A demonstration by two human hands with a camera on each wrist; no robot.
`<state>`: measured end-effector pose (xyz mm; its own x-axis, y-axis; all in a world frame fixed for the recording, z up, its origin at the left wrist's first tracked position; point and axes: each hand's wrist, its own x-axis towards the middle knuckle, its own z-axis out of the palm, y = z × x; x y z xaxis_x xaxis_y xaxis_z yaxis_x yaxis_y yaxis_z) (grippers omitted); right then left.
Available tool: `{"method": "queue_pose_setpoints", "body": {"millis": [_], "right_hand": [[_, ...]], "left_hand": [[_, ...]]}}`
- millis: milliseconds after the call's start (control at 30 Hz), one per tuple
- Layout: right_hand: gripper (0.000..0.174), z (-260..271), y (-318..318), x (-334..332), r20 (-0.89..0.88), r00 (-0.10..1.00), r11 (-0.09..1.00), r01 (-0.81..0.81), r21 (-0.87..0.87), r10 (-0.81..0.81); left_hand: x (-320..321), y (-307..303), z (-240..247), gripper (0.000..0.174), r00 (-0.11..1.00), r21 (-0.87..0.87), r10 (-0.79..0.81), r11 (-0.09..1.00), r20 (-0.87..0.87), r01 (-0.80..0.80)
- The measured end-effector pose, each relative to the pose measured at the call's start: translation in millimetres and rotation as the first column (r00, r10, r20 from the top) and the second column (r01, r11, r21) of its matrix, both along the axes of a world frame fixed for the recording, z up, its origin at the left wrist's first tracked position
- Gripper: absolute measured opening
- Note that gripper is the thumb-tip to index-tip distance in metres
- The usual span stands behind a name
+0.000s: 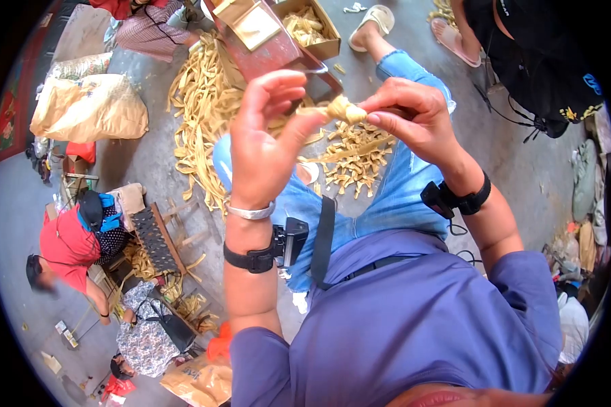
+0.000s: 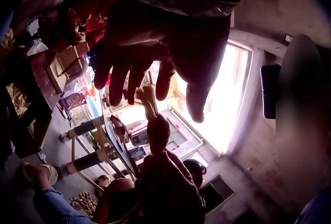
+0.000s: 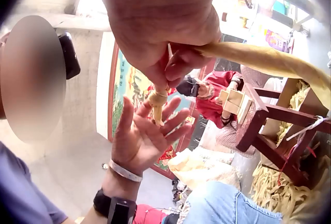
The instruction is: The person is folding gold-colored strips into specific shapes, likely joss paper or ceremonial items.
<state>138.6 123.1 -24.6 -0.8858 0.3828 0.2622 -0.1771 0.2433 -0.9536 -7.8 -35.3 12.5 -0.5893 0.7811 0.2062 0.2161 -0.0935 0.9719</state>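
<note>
My right hand [image 1: 414, 122] pinches a pale yellow, flat strip by a knot [image 1: 346, 110] tied in it, thumb and forefinger at the knot's near side. The strip's long end [image 3: 269, 61] trails out from the right hand in the right wrist view. A short tail pokes out of the knot [image 3: 157, 98] toward my left hand [image 3: 142, 136]. In the left wrist view the left hand [image 2: 165, 48] has its fingers spread and extended, the tail overlapping the fingertips. Below lies a heap of small knotted pieces [image 1: 353, 166] between the knees.
Loose long strips [image 1: 197, 115] are heaped on the floor to the left. A dark red wooden table [image 1: 278, 54] with wooden blocks stands ahead, beside a cardboard box [image 1: 329, 47] of yellow pieces. Other people sit around, one in a red shirt [image 1: 64, 237]. A large paper sack [image 1: 91, 108] lies left.
</note>
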Motion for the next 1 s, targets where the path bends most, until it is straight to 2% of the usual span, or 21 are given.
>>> {"method": "queue_pose_setpoints", "body": {"millis": [67,100,133,200,300,400,433,533,567,633,800,833,933,1000], "right_hand": [[0.011,13.6,-2.2,-6.8,-0.005,1.000,0.987,-0.014,0.162,0.015],[0.011,16.7,-5.6,-13.9,-0.067,0.997,0.980,-0.011,0.199,0.025],[0.010,16.3,-4.9,-19.7,-0.115,0.993,0.970,-0.007,0.244,0.036],[0.009,23.9,0.4,-21.8,0.029,1.000,0.977,-0.016,0.212,0.010],[0.009,24.7,15.0,-28.7,0.048,0.998,0.990,-0.055,0.127,0.049],[0.012,18.7,21.7,-39.1,0.041,0.996,0.971,-0.083,0.224,0.076],[0.012,10.7,23.4,-46.2,-0.006,0.998,0.970,-0.065,0.233,0.068],[0.014,13.9,33.3,-73.6,-0.025,0.992,0.939,-0.111,0.325,0.126],[0.016,12.7,37.7,-83.7,-0.042,0.988,0.938,-0.127,0.323,0.148],[0.015,18.2,47.4,-101.4,-0.016,0.982,0.907,-0.168,0.386,0.189],[0.014,5.6,68.7,-153.4,0.009,0.973,0.882,-0.214,0.420,0.232],[0.012,-7.5,74.1,-170.7,-0.077,0.968,0.886,-0.184,0.424,0.238],[0.011,-31.7,86.5,-217.8,-0.052,0.987,0.893,-0.111,0.437,0.149],[0.011,-37.4,92.0,-241.0,-0.028,0.995,0.885,-0.073,0.460,0.097]], "left_hand": [[-4.5,4.1,15.0,0.038,0.935,-0.131,-0.139,0.986,-0.325,0.100],[1.4,4.5,14.5,0.042,0.981,-0.205,-0.182,0.965,-0.063,0.166],[-1.2,9.9,11.3,0.028,0.964,-0.187,-0.213,0.965,-0.159,0.183],[-4.9,10.5,18.8,0.017,0.988,-0.264,-0.142,0.953,0.053,0.152],[-16.7,5.4,6.5,0.014,0.967,-0.196,-0.098,0.970,0.235,0.146],[-25.5,5.6,-4.4,0.014,0.950,-0.254,-0.094,0.951,0.299,0.174],[-28.2,10.0,-7.0,0.016,0.897,-0.204,-0.090,0.959,0.432,0.195],[-43.9,24.1,1.5,0.014,0.872,-0.162,-0.100,0.966,0.480,0.200],[-53.6,26.7,2.7,0.014,0.896,-0.177,-0.102,0.965,0.431,0.195],[-71.6,27.1,2.3,0.013,0.886,-0.187,-0.049,0.971,0.460,0.151],[-123.0,27.7,-22.8,0.013,0.896,-0.199,0.039,0.978,0.442,0.056],[-136.8,32.5,-28.7,0.010,0.907,-0.195,0.048,0.980,0.418,0.038],[-177.0,53.4,-55.3,0.007,0.899,-0.163,0.134,0.984,0.418,-0.071],[-196.0,65.4,-65.0,0.012,0.903,-0.236,0.209,0.964,0.374,-0.125]]}}
